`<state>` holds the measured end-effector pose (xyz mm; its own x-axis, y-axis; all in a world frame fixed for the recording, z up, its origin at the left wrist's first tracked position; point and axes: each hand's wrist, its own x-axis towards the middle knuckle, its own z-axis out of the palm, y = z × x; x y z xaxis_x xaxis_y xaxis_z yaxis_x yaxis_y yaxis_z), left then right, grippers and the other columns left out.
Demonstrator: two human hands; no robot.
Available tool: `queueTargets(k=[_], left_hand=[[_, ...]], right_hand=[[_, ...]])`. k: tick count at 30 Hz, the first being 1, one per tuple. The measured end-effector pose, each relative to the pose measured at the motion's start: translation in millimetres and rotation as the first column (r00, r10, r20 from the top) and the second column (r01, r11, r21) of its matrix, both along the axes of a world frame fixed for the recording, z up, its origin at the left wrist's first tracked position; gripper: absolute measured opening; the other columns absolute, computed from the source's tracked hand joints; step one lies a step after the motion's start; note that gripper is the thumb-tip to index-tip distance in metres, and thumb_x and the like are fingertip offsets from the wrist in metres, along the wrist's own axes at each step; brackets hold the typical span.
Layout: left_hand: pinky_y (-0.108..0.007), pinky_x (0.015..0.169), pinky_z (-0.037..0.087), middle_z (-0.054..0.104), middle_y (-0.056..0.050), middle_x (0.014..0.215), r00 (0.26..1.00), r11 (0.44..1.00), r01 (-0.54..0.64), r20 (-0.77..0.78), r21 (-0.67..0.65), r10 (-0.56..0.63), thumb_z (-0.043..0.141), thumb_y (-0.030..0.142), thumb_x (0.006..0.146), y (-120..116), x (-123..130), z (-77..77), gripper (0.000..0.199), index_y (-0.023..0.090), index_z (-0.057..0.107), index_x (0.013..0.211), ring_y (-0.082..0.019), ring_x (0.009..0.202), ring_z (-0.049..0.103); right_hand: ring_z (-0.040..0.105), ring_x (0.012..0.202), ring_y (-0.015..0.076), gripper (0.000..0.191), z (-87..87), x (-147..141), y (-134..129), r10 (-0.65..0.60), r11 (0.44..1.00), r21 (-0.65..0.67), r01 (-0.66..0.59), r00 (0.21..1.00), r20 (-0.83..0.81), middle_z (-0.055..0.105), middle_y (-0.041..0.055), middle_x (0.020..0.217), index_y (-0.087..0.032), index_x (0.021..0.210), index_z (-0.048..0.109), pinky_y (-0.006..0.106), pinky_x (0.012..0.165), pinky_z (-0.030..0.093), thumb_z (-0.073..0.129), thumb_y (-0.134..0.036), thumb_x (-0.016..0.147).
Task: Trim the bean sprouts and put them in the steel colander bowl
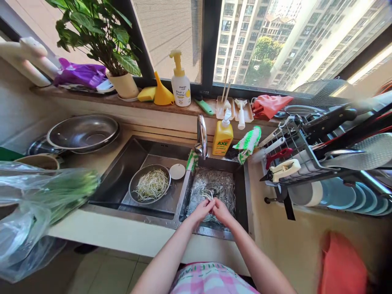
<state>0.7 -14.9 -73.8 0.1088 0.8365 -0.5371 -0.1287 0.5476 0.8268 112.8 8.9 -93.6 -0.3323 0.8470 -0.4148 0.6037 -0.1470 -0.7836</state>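
Both my hands meet over the right sink basin [244,188], fingers pinched together. My left hand [202,211] holds a small bunch of pale bean sprouts [208,194], whose ends stick out above the fingers. My right hand [221,211] touches it from the right, its fingers closed; what they pinch is too small to make out. Water and loose sprouts fill the basin below. In the left basin stands a round metal bowl [131,190] heaped with sprouts [153,185], beside a small white dish [177,171].
The faucet [201,136] rises behind the basins, near a yellow soap bottle [222,139]. A utensil rack [306,151] with knives stands at right. Bagged greens [67,188] lie at left, below a large metal pan [83,132]. Green-white cloths [249,141] hang behind.
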Motion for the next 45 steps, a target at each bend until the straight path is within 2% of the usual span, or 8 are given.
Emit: queueTargets(k=[5, 12, 24, 30, 34, 37, 41, 45], left_hand=[[-0.022, 0.052, 0.04, 0.064, -0.005, 0.078, 0.962, 0.989, -0.147, 0.227, -0.025, 0.149, 0.059, 0.047, 0.068, 5, 3, 11.1, 0.041, 0.014, 0.059, 0.092, -0.012, 0.061, 0.056], [-0.034, 0.084, 0.044, 0.065, -0.008, 0.095, 0.692, 0.934, -0.334, 0.639, -0.129, 0.336, 0.059, 0.03, 0.074, 27, -8, 38.9, 0.018, 0.015, 0.057, 0.082, -0.019, 0.093, 0.059], [-0.041, 0.094, 0.039, 0.065, -0.002, 0.095, 0.499, 0.888, -0.374, 0.749, -0.268, 0.436, 0.048, 0.025, 0.082, 35, -14, 57.0, 0.014, 0.017, 0.059, 0.085, -0.017, 0.095, 0.059], [-0.04, 0.095, 0.037, 0.065, -0.002, 0.098, 0.421, 0.871, -0.409, 0.791, -0.271, 0.444, 0.048, 0.023, 0.082, 39, -27, 52.6, 0.014, 0.017, 0.061, 0.082, -0.019, 0.102, 0.056], [-0.042, 0.095, 0.037, 0.064, -0.002, 0.1, 0.427, 0.857, -0.44, 0.777, -0.268, 0.462, 0.048, 0.022, 0.082, 41, -38, 49.5, 0.013, 0.017, 0.06, 0.081, -0.019, 0.106, 0.053], [-0.044, 0.094, 0.037, 0.061, -0.004, 0.108, 0.492, 0.876, -0.408, 0.745, -0.259, 0.45, 0.046, 0.023, 0.083, 39, -36, 49.4, 0.014, 0.017, 0.059, 0.083, -0.02, 0.11, 0.05], [-0.039, 0.09, 0.042, 0.057, -0.007, 0.115, 0.591, 0.929, -0.298, 0.722, -0.218, 0.359, 0.045, 0.027, 0.083, 30, -21, 52.1, 0.02, 0.016, 0.058, 0.093, -0.02, 0.109, 0.051], [-0.031, 0.083, 0.046, 0.056, -0.01, 0.117, 0.667, 0.953, -0.261, 0.685, -0.152, 0.292, 0.049, 0.028, 0.081, 24, -8, 55.1, 0.022, 0.015, 0.057, 0.097, -0.018, 0.099, 0.057]], right_hand=[[0.051, 0.059, 0.013, 0.019, 22.7, -5, -15, -0.067, 0.997, -0.061, 0.052, 0.953, -0.296, 0.057, -0.0007, 0.066, -0.017, 0.084, 0.056, 0.023, 0.055, 0.039, 0.049, -0.03, 0.074], [0.051, 0.063, 0.0107, 0.035, 53.4, 11, -7, -0.206, 0.958, -0.284, 0.045, 0.795, -0.571, 0.056, -0.0022, 0.07, -0.017, 0.089, 0.054, 0.022, 0.058, 0.04, 0.068, -0.03, 0.06], [0.052, 0.058, 0.0103, 0.03, 64.2, 21, -8, -0.291, 0.937, -0.334, 0.106, 0.764, -0.575, 0.056, -0.0018, 0.066, -0.017, 0.077, 0.056, 0.024, 0.058, 0.044, 0.069, -0.038, 0.06], [0.049, 0.058, 0.0089, 0.024, 80.3, 33, -7, -0.184, 0.959, -0.283, 0.007, 0.774, -0.606, 0.054, -0.0024, 0.065, -0.016, 0.071, 0.056, 0.023, 0.059, 0.042, 0.067, -0.036, 0.064], [0.049, 0.058, 0.0088, 0.025, 95.5, 54, -5, -0.178, 0.95, -0.313, -0.025, 0.779, -0.601, 0.053, -0.0024, 0.065, -0.016, 0.071, 0.054, 0.022, 0.059, 0.042, 0.067, -0.037, 0.066], [0.051, 0.062, 0.0104, 0.024, 100.6, 58, 2, -0.233, 0.962, -0.258, 0.092, 0.772, -0.592, 0.054, -0.001, 0.068, -0.017, 0.073, 0.054, 0.024, 0.062, 0.044, 0.065, -0.038, 0.068], [0.052, 0.066, 0.0124, 0.019, 94.2, 39, 12, -0.232, 0.969, -0.071, 0.236, 0.779, -0.582, 0.056, 0.0007, 0.071, -0.018, 0.075, 0.055, 0.025, 0.064, 0.045, 0.061, -0.036, 0.071], [0.055, 0.071, 0.0146, 0.011, 86.0, 19, 19, -0.049, 0.965, 0.209, 0.156, 0.896, -0.441, 0.06, 0.0029, 0.076, -0.018, 0.076, 0.061, 0.026, 0.067, 0.044, 0.056, -0.029, 0.075]])
